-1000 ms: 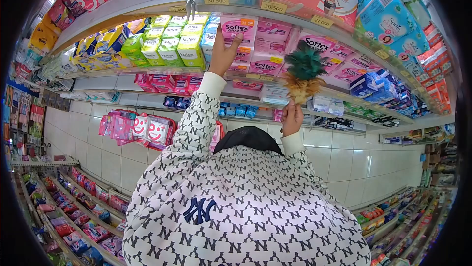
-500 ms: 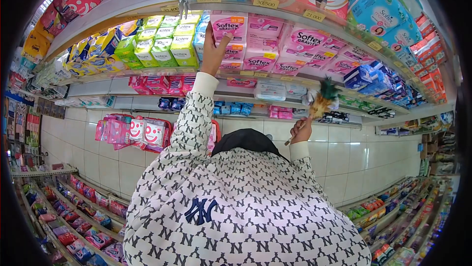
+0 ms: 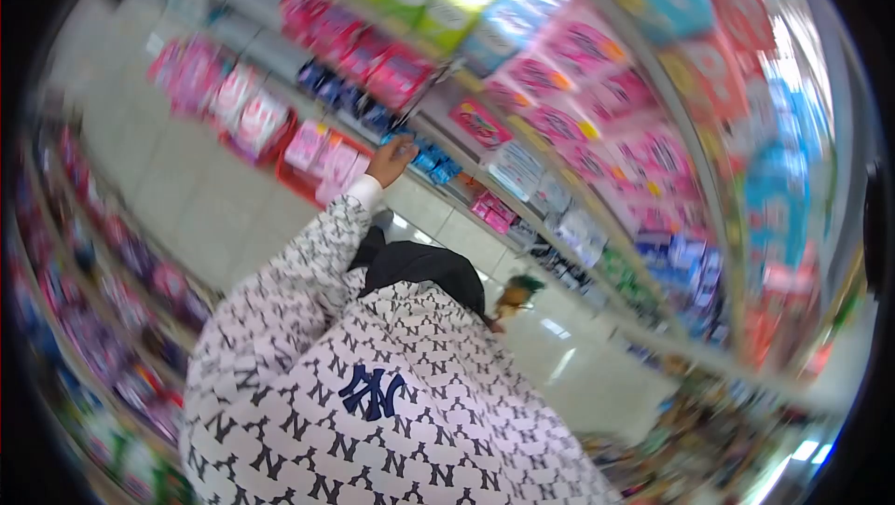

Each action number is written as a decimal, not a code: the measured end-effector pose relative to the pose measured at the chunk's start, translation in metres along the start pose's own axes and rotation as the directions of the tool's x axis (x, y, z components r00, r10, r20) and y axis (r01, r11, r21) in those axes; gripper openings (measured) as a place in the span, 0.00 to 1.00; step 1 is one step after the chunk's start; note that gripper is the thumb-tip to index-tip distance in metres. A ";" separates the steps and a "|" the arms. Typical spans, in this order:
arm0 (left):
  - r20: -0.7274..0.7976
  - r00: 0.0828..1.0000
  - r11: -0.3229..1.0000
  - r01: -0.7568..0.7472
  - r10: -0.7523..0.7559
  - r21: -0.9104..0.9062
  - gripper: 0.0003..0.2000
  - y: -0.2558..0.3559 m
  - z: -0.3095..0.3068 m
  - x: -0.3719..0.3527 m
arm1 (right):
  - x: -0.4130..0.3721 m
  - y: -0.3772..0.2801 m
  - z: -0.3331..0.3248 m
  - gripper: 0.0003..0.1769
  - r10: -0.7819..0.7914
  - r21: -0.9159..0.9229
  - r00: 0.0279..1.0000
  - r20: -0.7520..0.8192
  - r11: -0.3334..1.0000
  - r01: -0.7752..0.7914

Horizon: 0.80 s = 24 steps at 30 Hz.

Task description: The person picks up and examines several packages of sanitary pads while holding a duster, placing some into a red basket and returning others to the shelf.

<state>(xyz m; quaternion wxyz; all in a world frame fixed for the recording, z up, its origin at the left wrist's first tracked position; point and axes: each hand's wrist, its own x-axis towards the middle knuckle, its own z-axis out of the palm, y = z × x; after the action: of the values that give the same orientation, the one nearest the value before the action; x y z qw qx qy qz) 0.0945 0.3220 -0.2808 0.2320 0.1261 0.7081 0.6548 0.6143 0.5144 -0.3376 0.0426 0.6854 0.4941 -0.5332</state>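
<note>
My left hand (image 3: 392, 162) reaches low, in front of the bottom shelf, with its fingers loosely bent and apart and nothing seen in them. Small blue packs (image 3: 433, 162) lie just beyond its fingertips, though contact cannot be made out. Left of the wrist, pink packs (image 3: 322, 155) stand in a red basket (image 3: 296, 180) on the floor. Mostly hidden behind my dark hood, my right hand (image 3: 497, 326) shows only a sliver, at the base of a feather duster (image 3: 518, 294) with brown and green feathers. Pink Softex packs (image 3: 606, 99) fill the shelf above.
Another red basket (image 3: 270, 146) with pink and white packs sits on the tiled floor (image 3: 177, 179) farther left. Several shelves of packs run along the right. A lower display rack (image 3: 112, 262) lines the left side. Blur covers much of the view.
My left hand has left the Softex pack on the upper shelf and dropped down to beside the basket. The view has swung and tilted; the duster is lower, with my right hand now mostly hidden.
</note>
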 end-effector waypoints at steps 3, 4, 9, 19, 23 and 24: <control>0.031 0.848 0.727 0.435 -0.530 0.530 0.31 -0.101 -0.042 -0.124 | -0.005 -0.002 -0.045 0.15 0.068 -0.340 0.990 0.126 0.940 -0.021; -0.042 0.790 0.672 0.548 -0.612 0.498 0.30 -0.131 -0.047 -0.169 | -0.002 -0.005 -0.059 0.14 0.090 -0.421 0.984 0.154 0.907 -0.017; -0.358 0.419 0.381 0.908 -0.834 0.175 0.25 -0.205 -0.096 -0.301 | -0.002 0.004 -0.039 0.15 0.224 -0.513 0.939 0.262 0.856 -0.061; -0.427 0.712 0.378 0.675 -0.557 0.634 0.40 -0.286 -0.154 -0.251 | -0.117 0.124 0.194 0.55 0.301 -0.832 0.832 0.466 0.470 0.296; -0.382 0.903 0.273 0.425 -0.199 0.863 0.57 -0.347 -0.221 -0.101 | -0.130 0.093 0.227 0.50 0.378 -0.796 0.789 0.485 0.563 0.219; -0.367 0.918 0.243 0.395 -0.153 0.886 0.61 -0.352 -0.235 -0.063 | -0.139 0.105 0.231 0.49 0.370 -0.808 0.815 0.447 0.557 0.190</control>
<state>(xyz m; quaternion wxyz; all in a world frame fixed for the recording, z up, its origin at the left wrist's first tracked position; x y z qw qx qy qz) 0.0774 0.0485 -0.6096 0.1491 0.0442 0.9856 0.0667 0.5388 0.2382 -0.3781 0.5327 0.4160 0.6092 -0.4148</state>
